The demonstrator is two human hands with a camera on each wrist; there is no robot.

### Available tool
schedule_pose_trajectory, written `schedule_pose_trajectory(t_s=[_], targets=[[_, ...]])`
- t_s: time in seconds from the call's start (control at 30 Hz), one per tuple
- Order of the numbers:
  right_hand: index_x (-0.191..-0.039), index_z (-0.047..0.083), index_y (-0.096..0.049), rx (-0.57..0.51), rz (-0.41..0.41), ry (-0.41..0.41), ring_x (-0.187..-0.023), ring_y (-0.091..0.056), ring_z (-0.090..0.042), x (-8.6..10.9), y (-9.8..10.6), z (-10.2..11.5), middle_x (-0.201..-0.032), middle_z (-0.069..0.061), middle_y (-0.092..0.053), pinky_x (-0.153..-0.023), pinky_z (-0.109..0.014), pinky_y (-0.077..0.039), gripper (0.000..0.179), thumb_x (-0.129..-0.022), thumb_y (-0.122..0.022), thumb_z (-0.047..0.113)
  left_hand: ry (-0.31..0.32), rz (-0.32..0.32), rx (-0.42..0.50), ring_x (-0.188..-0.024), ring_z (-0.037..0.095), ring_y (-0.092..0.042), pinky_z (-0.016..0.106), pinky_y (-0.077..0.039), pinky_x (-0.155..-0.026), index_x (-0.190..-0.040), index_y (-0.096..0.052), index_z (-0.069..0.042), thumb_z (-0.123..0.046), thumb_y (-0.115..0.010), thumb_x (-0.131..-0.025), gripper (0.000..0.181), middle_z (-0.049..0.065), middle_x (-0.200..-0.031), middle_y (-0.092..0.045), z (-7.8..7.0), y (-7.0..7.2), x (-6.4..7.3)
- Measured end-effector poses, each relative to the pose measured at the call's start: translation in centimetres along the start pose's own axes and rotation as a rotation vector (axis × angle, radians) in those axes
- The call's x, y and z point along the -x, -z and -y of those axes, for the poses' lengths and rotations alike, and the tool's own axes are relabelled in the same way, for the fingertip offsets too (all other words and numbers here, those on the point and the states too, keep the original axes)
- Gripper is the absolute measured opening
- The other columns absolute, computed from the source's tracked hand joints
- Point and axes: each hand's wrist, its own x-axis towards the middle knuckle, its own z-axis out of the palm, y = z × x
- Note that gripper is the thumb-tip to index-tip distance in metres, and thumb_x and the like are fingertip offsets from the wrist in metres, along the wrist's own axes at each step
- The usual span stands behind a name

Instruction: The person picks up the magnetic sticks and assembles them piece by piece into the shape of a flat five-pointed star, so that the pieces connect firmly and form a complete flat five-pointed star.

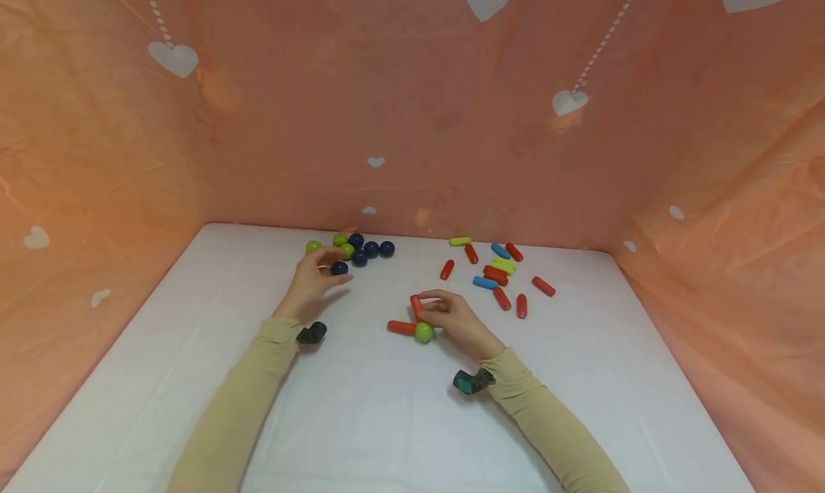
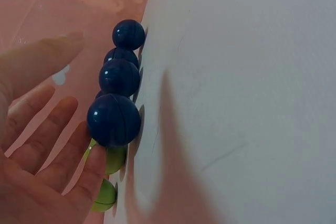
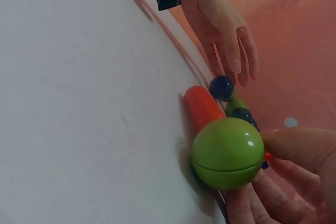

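My left hand (image 1: 308, 281) reaches around a dark blue ball (image 1: 339, 269) at the near side of a ball cluster. Its fingers are spread in the left wrist view, where the thumb (image 2: 47, 59) stands apart from that blue ball (image 2: 114, 120). Between thumb and fingers, my right hand (image 1: 456, 319) pinches a red rod (image 1: 415, 307), whose near end meets a green ball (image 1: 423, 332) on the table. A second red rod (image 1: 401, 327) lies to the left, its end against the same ball. In the right wrist view the green ball (image 3: 228, 153) mostly hides the pinched rod.
Several blue balls (image 1: 371, 249) and green balls (image 1: 340, 239) sit close together at the table's back left. Red, blue (image 1: 485, 282) and yellow-green (image 1: 460, 241) rods lie scattered at the back right. Orange cloth (image 1: 412, 120) with white hearts encloses the white table (image 1: 361, 421).
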Motion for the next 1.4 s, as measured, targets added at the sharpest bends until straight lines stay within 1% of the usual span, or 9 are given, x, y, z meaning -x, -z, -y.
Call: schedule_pose_trajectory(t_s=[0.13, 0.37, 0.6, 0.73, 0.87, 0.97, 1.03, 1.23, 1.4], targets=[[-0.141, 0.017, -0.056, -0.003, 0.000, 0.004, -0.113, -0.063, -0.017, 0.1, 0.0, 0.0, -0.132, -0.009, -0.066, -0.104, -0.035, -0.050, 0.045, -0.098, -0.067, 0.026, -0.019, 0.002, -0.033, -0.131, 0.039, -0.053, 0.050, -0.045, -0.113, -0.138, -0.053, 0.003, -0.002, -0.077, -0.086, 0.058, 0.024, -0.140, -0.055, 0.0, -0.3, -0.2], [-0.142, 0.015, -0.055, 0.010, -0.003, 0.008, -0.110, -0.064, -0.016, 0.0, 0.1, 0.0, -0.130, -0.011, -0.067, -0.103, -0.035, -0.050, 0.045, -0.099, -0.066, 0.024, -0.049, 0.053, -0.095, -0.127, 0.042, -0.055, 0.052, -0.045, -0.113, -0.133, -0.056, 0.004, 0.005, -0.072, -0.086, 0.049, 0.026, -0.136, -0.058, 1.0, -0.7, -0.2], [-0.142, 0.015, -0.055, 0.007, 0.002, 0.005, -0.109, -0.064, -0.016, 0.0, 0.1, -0.1, -0.130, -0.010, -0.068, -0.103, -0.034, -0.050, 0.045, -0.099, -0.066, 0.024, -0.062, 0.066, -0.160, -0.114, 0.037, -0.060, 0.047, -0.051, -0.103, -0.128, -0.060, 0.004, 0.007, -0.069, -0.088, 0.041, 0.024, -0.128, -0.061, 0.7, -1.6, 0.2], [-0.141, 0.015, -0.055, 0.008, -0.001, 0.008, -0.110, -0.064, -0.016, 0.0, 0.1, -0.2, -0.129, -0.010, -0.068, -0.104, -0.035, -0.050, 0.045, -0.099, -0.066, 0.024, 0.018, 0.120, -0.084, -0.118, 0.033, -0.061, 0.045, -0.051, -0.105, -0.131, -0.061, 0.000, -0.002, -0.071, -0.090, 0.042, 0.020, -0.132, -0.061, -0.1, -2.6, 0.6], [-0.141, 0.015, -0.056, 0.001, 0.000, 0.006, -0.110, -0.064, -0.017, 0.0, 0.0, -0.2, -0.130, -0.010, -0.068, -0.106, -0.037, -0.050, 0.045, -0.098, -0.067, 0.025, 0.141, 0.209, 0.098, -0.129, 0.030, -0.058, 0.046, -0.045, -0.115, -0.137, -0.058, -0.005, -0.012, -0.072, -0.094, 0.046, 0.015, -0.142, -0.056, -0.6, -4.1, 0.9], [-0.141, 0.016, -0.056, -0.011, 0.004, -0.004, -0.111, -0.065, -0.017, 0.0, 0.0, -0.2, -0.130, -0.009, -0.069, -0.107, -0.038, -0.049, 0.046, -0.098, -0.067, 0.027, 0.186, 0.251, 0.185, -0.130, 0.028, -0.058, 0.045, -0.044, -0.116, -0.137, -0.055, -0.007, -0.015, -0.072, -0.094, 0.047, 0.013, -0.143, -0.053, -0.9, -5.2, 1.0], [-0.141, 0.017, -0.056, -0.013, 0.007, -0.003, -0.110, -0.065, -0.016, 0.0, 0.0, -0.2, -0.129, -0.009, -0.069, -0.108, -0.039, -0.049, 0.046, -0.098, -0.067, 0.029, 0.190, 0.254, 0.208, -0.126, 0.026, -0.059, 0.044, -0.045, -0.115, -0.135, -0.055, -0.008, -0.017, -0.073, -0.094, 0.046, 0.012, -0.141, -0.053, -1.2, -5.8, 0.9], [-0.141, 0.015, -0.056, -0.008, 0.017, 0.022, -0.110, -0.067, -0.016, 0.1, 0.0, -0.1, -0.127, -0.011, -0.071, -0.113, -0.044, -0.045, 0.044, -0.099, -0.066, 0.026, 0.149, 0.219, 0.143, -0.118, 0.025, -0.063, 0.044, -0.045, -0.114, -0.128, -0.059, -0.009, -0.024, -0.075, -0.092, 0.041, 0.013, -0.134, -0.058, -1.7, -7.2, 0.8], [-0.142, 0.013, -0.056, -0.018, 0.036, 0.021, -0.108, -0.067, -0.016, -0.1, 0.1, -0.1, -0.127, -0.012, -0.071, -0.111, -0.041, -0.047, 0.045, -0.099, -0.066, 0.024, 0.134, 0.219, 0.142, -0.118, 0.025, -0.062, 0.044, -0.046, -0.113, -0.128, -0.062, -0.008, -0.024, -0.074, -0.093, 0.040, 0.014, -0.132, -0.060, -1.7, -8.0, 0.7]])
